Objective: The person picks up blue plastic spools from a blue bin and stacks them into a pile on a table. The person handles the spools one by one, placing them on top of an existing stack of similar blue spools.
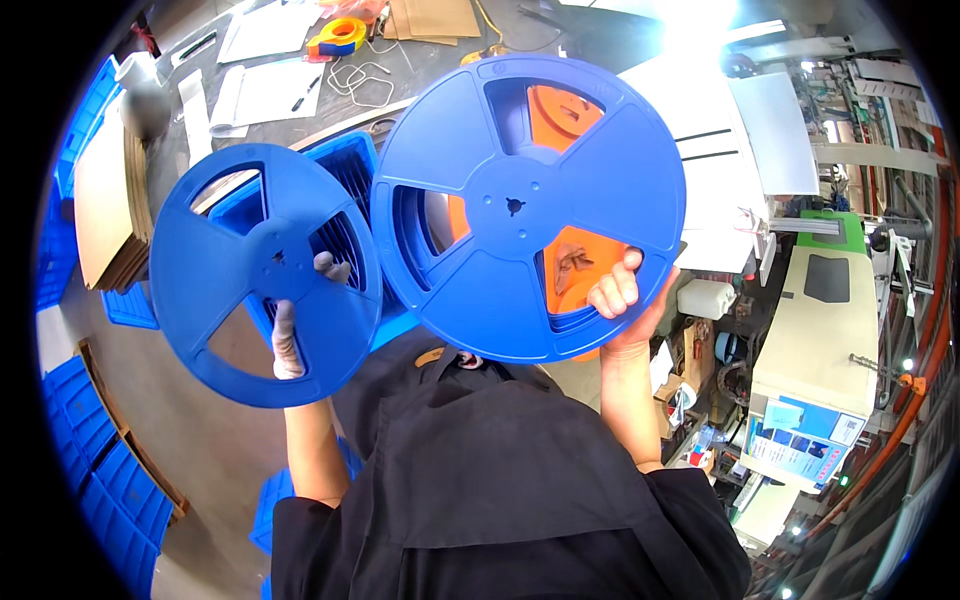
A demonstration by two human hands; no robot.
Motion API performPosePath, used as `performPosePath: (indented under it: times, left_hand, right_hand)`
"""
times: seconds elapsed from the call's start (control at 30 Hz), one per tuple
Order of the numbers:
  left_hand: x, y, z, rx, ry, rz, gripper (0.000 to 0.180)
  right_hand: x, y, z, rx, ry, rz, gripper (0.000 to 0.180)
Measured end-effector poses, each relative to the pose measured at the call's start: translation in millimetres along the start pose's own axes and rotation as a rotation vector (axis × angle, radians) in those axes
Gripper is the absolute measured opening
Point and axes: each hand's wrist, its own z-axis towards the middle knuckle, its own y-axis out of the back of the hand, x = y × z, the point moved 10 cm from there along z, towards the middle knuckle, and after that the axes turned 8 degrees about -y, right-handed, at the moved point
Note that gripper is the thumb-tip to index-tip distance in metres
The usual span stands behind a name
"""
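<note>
My left hand (286,345) wears a pale glove and grips a blue plastic reel flange (270,250), a round disc with three wide windows. Its thumb lies over the front face, while other fingertips show through a window. On the other side, my bare right hand (618,290) is closed round the rim of a larger-looking stack of blue reel flanges (510,225), fingers hooked in through a window. Several layered edges show in that window. Through the stack's openings appears an orange plastic piece (580,262), mostly hidden. Both discs are raised and face me, close together.
Behind the discs stands a blue crate (345,150) with upright slats or discs in it. Papers (270,95), a tape dispenser (340,35) and a bent white wire lie on the dark table. Cardboard sheets (110,205) are stacked left; a beige machine (815,340) stands right. Blue bins (120,460) line the left.
</note>
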Motion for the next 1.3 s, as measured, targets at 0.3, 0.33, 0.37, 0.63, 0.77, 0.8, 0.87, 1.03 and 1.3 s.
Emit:
performPosePath:
  times: [0.3,0.33,0.37,0.63,0.77,0.8,0.87,1.03,1.3]
  left_hand:
    - [85,0,28,-0.005,0.131,0.428,0.047]
    - [93,-14,29,0.013,0.134,0.337,0.053]
    - [95,-25,33,-0.009,0.142,0.265,0.053]
    - [60,-25,17,-0.002,0.227,-0.270,0.071]
    - [49,-28,2,0.076,0.198,-0.384,0.075]
    - [49,-28,0,0.105,0.203,-0.382,0.076]
    - [45,-22,-1,0.076,0.208,-0.337,0.074]
    - [42,-30,-4,0.066,0.222,-0.371,0.077]
    - [-23,-12,9,0.211,-0.014,-0.314,0.077]
  right_hand:
    - [-118,-91,38,0.031,-0.179,-1.056,0.083]
    - [-133,-104,40,0.175,-0.280,-1.383,0.085]
    - [-129,-113,40,0.189,-0.189,-1.437,0.082]
    - [-11,-48,13,-0.455,0.122,-1.164,0.074]
    - [6,9,-14,-0.782,0.115,-0.931,0.060]
    - [9,14,-19,-0.827,0.099,-0.906,0.059]
    - [17,27,-25,-0.852,0.143,-0.795,0.059]
    - [44,59,-38,-0.840,0.193,-0.504,0.069]
    - [41,34,-26,-0.493,0.237,-0.301,0.058]
